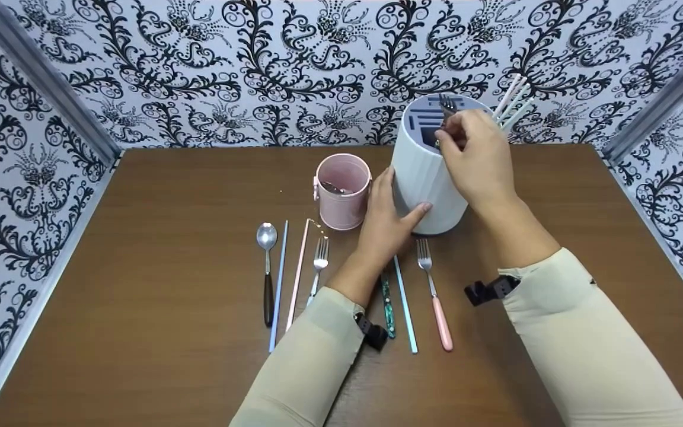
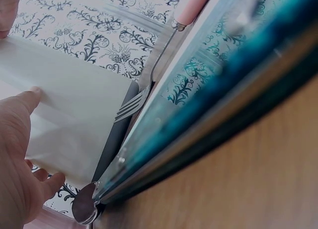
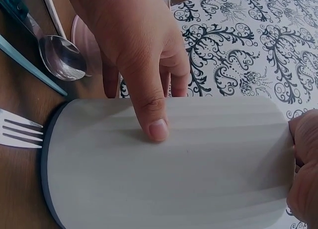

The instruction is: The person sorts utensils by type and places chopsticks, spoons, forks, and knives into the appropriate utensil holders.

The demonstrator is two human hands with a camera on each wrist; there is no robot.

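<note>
A tall white knife block [image 1: 427, 190] with a slotted grey top stands at the back of the table. Against its near left side rests my left hand [image 1: 386, 219], thumb extended over the front and fingers straight along the side. My right hand [image 1: 484, 157] is over the top opening, where thumb and fingertips pinch a fork [image 1: 448, 104], tines up; its lower part is hidden by the hand and block. Just left of the block is a pink cup [image 1: 342, 204] with metal cutlery inside. Several pale chopsticks [image 1: 513, 98] stick up at the block's right side.
In front lie a dark-handled spoon [image 1: 267, 237], a blue chopstick [image 1: 279, 284], a pink chopstick [image 1: 298, 276], a fork [image 1: 320, 258], a green-handled spoon [image 1: 388, 305], a light blue chopstick [image 1: 405, 305] and a pink-handled fork [image 1: 442, 323]. A patterned wall [image 1: 199, 77] rises behind.
</note>
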